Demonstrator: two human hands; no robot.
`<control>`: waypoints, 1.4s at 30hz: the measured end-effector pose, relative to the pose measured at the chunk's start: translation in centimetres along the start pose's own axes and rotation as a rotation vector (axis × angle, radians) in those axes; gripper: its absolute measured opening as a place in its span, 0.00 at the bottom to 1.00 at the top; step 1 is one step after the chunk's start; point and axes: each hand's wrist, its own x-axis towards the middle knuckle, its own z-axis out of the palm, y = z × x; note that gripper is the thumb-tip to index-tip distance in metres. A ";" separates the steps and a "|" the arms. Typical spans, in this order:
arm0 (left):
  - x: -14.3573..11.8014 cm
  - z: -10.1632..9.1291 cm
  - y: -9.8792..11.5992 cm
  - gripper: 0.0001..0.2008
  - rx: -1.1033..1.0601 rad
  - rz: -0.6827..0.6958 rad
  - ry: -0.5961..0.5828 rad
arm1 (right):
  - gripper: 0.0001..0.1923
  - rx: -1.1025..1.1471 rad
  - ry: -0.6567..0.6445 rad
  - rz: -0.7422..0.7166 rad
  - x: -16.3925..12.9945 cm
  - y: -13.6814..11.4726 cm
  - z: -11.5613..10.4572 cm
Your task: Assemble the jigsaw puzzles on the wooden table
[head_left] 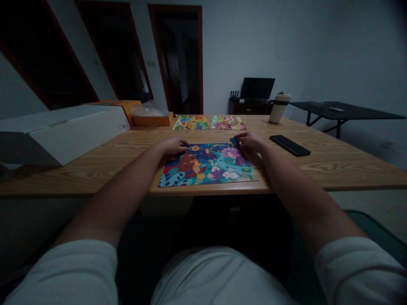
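Observation:
A jigsaw puzzle (208,165) with a dark-blue night scene of animals, white rabbits among them, lies flat near the table's front edge, mostly assembled. At its upper right corner, my right hand (251,141) pinches a dark-blue puzzle piece (234,142) between thumb and fingers. Whether that piece is seated or raised I cannot tell. My left hand (173,145) rests at the upper left corner, its fingertips on the puzzle's edge and slightly apart, with no loose piece visible in it.
Two brightly coloured pictures, one yellow (191,123) and one with a red shield (228,123), lie farther back. A white box (63,127) and an orange tray (154,120) with clear plastic stand left. A black phone (289,145) and a lidded cup (280,109) are right.

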 end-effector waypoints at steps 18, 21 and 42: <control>0.3 0.2 -0.4 0.26 -0.014 -0.012 -0.010 | 0.11 -0.267 0.017 -0.134 1.2 0.9 1.3; 0.2 0.2 -0.2 0.25 -0.004 -0.016 0.000 | 0.11 -0.310 -0.060 -0.181 1.0 0.9 1.1; -0.1 2.2 4.1 0.33 0.101 0.274 0.086 | 0.11 -0.310 -0.081 -0.154 1.6 0.9 0.2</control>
